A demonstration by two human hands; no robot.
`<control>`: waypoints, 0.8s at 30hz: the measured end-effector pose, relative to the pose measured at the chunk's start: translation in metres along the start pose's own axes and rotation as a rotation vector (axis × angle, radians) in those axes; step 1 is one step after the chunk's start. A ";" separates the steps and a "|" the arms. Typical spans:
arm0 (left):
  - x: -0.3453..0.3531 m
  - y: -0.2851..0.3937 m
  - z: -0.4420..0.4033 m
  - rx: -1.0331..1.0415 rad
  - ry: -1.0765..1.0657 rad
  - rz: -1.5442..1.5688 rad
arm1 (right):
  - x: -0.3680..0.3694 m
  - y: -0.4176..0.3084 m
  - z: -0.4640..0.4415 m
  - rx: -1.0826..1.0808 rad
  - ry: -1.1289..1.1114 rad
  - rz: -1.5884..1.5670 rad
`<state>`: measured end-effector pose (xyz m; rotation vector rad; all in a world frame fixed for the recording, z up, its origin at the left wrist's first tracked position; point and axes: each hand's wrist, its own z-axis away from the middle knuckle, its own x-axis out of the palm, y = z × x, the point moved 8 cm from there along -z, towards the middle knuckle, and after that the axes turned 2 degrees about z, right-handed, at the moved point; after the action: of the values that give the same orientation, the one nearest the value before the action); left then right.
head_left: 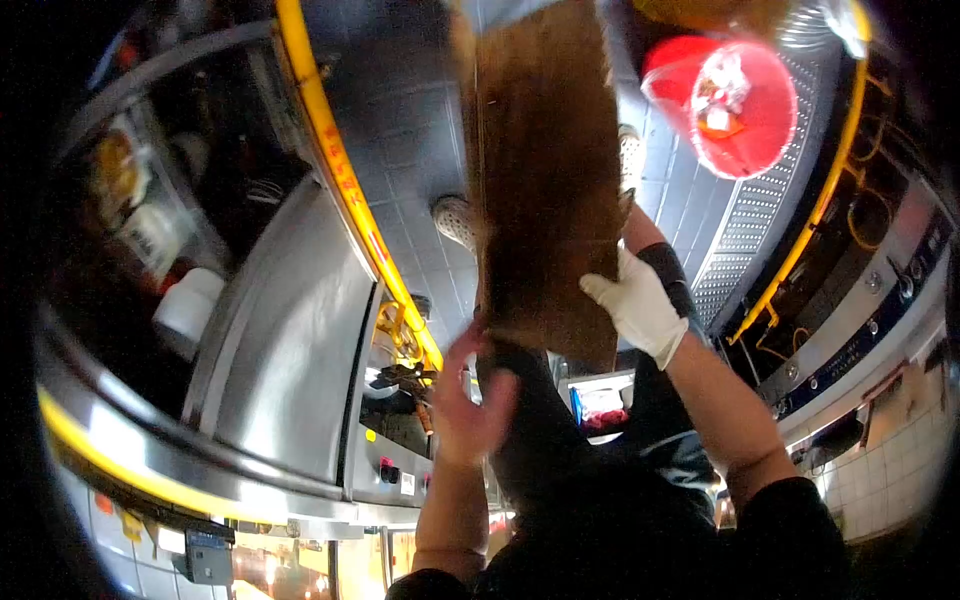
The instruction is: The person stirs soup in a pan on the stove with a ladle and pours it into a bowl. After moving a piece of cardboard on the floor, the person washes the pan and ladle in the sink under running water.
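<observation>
A long brown sheet of cardboard (550,170) with rough, torn-looking edges is held out in front of my body. My right hand (637,305), in a white glove, grips its lower right edge, with the thumb lying over the top face. My bare left hand (472,400) is beside the lower left corner of the cardboard. Its thumb and fingers are apart, though blurred, and whether the fingertips touch the edge I cannot tell. The far end of the sheet runs up to the top of the view.
A red bucket (765,120) with a clear liner and crumpled wrappers stands on the tiled floor (390,130) at upper right, near a perforated drain cover (745,225). Yellow rails (335,150) run along both sides. A steel counter (290,340) is at left. Light shoes (455,220) show beside the cardboard.
</observation>
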<state>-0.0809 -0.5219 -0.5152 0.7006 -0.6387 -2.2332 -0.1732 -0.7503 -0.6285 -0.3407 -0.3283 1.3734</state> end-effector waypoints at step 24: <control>0.083 0.445 0.152 0.584 0.220 -0.863 | -0.302 -0.009 0.328 -0.357 0.080 -0.867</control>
<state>-0.0188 -0.8295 -0.1548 1.7570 -1.0241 -2.6582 -0.3537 -1.0351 -0.3358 -0.4728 -0.5734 0.4452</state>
